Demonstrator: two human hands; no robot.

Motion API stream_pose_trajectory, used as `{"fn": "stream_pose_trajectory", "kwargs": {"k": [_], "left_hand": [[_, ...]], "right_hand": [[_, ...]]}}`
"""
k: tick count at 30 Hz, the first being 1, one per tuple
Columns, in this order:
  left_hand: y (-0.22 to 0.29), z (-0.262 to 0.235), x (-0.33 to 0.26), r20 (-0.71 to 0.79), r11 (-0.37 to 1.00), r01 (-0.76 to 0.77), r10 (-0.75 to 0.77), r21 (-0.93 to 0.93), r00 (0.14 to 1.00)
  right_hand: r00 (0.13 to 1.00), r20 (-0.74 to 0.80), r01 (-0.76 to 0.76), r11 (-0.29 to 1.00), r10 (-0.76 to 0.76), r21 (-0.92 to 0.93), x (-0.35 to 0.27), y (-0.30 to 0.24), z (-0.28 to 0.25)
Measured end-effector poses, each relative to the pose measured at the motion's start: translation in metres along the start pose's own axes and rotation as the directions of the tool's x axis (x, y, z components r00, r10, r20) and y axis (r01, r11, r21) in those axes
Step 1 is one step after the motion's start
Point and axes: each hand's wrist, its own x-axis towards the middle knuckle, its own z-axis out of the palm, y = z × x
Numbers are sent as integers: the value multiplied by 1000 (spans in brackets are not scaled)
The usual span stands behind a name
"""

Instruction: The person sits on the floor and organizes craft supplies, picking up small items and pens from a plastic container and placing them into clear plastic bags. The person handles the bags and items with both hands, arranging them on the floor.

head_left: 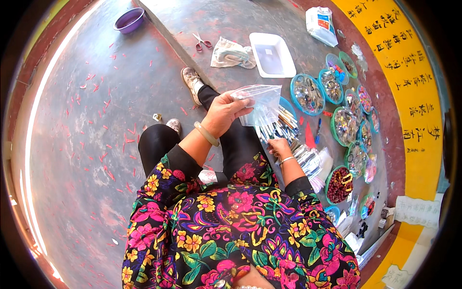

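My left hand (222, 114) is raised over my leg, its thumb and fingers pinching a clear plastic bag (267, 101). The bag hangs to the right of the fingers, and I can see through it. Lower and to the right, my right hand (279, 147) is closed at the near ends of a bundle of pens (279, 127), gripping a pen there. The pens, mostly white-bodied, lie in a blue basket (289, 105) partly covered by the bag. Beside my right hand are more pens in clear wrapping (313, 164).
Several round baskets of small goods (308, 94) stand to the right, one with dark red beads (339, 185). A blue marker (318, 130) lies nearby. Ahead are a white tray (272, 55), a cloth (233, 53), scissors (201, 43) and a purple basin (129, 20). Red scraps litter the floor.
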Motion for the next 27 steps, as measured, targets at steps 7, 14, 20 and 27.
{"fn": "stream_pose_trajectory", "kwargs": {"k": [7,14,20,27], "left_hand": [[1,-4,2,2,995,-44,44,94,999],[-4,-11,5,10,995,-37,36,93,999],[-4,-13,4,9,993,-39,38,107,999],[-3,-14,2,10,991,-21,20,129,1000]], "right_hand": [[999,-42,2,958,11,287,-14,-3,-8],[982,-155,167,866,-105,471,-31,-6,-32],[880,-325,462,778,-345,426,-51,-13,-58],[857,-128,487,699,-500,523,-111,-48,-92]]}}
